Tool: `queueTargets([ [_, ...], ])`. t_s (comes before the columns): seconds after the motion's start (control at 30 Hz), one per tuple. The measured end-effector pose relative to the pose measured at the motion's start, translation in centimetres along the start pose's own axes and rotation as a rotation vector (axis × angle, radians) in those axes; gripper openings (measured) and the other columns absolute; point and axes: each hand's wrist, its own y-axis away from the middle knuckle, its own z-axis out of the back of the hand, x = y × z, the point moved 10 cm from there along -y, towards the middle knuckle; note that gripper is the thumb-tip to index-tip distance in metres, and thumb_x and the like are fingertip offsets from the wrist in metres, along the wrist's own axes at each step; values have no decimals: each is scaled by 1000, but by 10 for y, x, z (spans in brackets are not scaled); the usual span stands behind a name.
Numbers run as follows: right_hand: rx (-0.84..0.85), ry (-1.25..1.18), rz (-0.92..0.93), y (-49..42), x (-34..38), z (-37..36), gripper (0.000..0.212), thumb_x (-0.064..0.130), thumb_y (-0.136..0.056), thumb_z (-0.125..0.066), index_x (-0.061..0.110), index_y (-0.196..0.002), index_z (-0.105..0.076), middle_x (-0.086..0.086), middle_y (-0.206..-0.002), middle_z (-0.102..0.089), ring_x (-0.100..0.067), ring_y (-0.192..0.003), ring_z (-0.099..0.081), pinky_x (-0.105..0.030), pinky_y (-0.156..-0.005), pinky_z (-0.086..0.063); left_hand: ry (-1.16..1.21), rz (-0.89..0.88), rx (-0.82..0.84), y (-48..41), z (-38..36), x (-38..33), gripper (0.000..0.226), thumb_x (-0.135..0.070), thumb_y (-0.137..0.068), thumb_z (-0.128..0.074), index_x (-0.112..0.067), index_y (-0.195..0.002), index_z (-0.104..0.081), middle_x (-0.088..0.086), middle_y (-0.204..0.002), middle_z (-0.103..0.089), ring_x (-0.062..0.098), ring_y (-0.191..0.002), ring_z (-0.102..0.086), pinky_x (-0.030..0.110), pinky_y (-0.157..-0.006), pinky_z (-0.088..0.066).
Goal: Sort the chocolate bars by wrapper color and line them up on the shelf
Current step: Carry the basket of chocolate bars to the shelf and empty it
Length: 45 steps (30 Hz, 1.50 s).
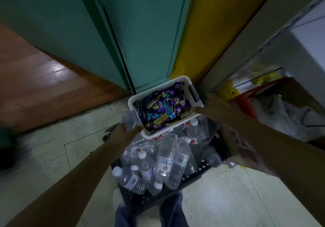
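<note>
Chocolate bars point(165, 107): heaped loose in white basket point(190, 95), filling it nearly to the rim. Wrappers purple, blue and gold, all mixed together, unsorted; lying at every angle, overlapping.

White basket: held above black crate point(205, 167), near end over the crate's far edge, far end close to the foot of teal door point(140, 33). Tilted slightly, far-right corner highest. Whether touching the bottles below: cannot tell.

Right hand point(211, 103): at the basket's right rim by the near corner, fingers curled over the edge, grasping it.

Left hand point(125, 130): at the basket's near-left corner, against the side wall. Fingers blurred and partly hidden behind one clear bottle point(129, 119) just beside the basket; grip cannot be told.

Black crate: on tiled floor point(52, 156), piled with clear water bottles point(167, 158), white caps, lying crosswise on one another.

Surroundings: yellow panel point(211, 33) right of the teal door; wooden surface point(35, 77) at left. Legs in blue jeans point(172, 207) at bottom edge, just behind the crate. Right side cluttered and blurred, contents not legible.
</note>
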Motion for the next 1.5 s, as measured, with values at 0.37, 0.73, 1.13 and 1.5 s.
queueTargets([
  [0.37, 72, -512, -103, -63, -6, -39, 76, 33, -66, -85, 1, -127, -53, -14, -123, -61, -31, -108, -61, -38, -89, -52, 587, 28, -68, -45, -52, 12, 50, -28, -80, -75, -7, -122, -55, 10, -110, -66, 23, -98, -63, 41, -89, -52],
  [0.73, -48, -509, -169, 70, -35, -41, 131, 80, -34, -74, 14, -141, -39, -4, -141, -44, -28, -127, -46, -45, -99, -46, 506, 39, -40, 43, -21, 19, 66, -42, -61, -86, -10, -114, -62, 9, -104, -70, 20, -82, -69, 27, -58, -58],
  [1.13, -354, -837, -172, 363, -42, -49, 47, 50, -66, -80, 16, -80, -51, 0, -73, -51, -19, -75, -54, -37, -71, -48, 171, 17, 143, 259, 28, 56, 123, -68, -34, -85, -10, -136, -48, 6, -133, -55, 24, -114, -57, 39, -92, -52],
  [1.5, -527, -1163, -407, 528, -137, -104, 62, 50, -66, -82, 8, -102, -55, -12, -100, -65, -25, -92, -64, -45, -84, -55, -5, -153, 394, 356, -42, 31, 137, -71, -28, -87, -11, -142, -40, 9, -140, -51, 26, -119, -57, 44, -99, -49],
])
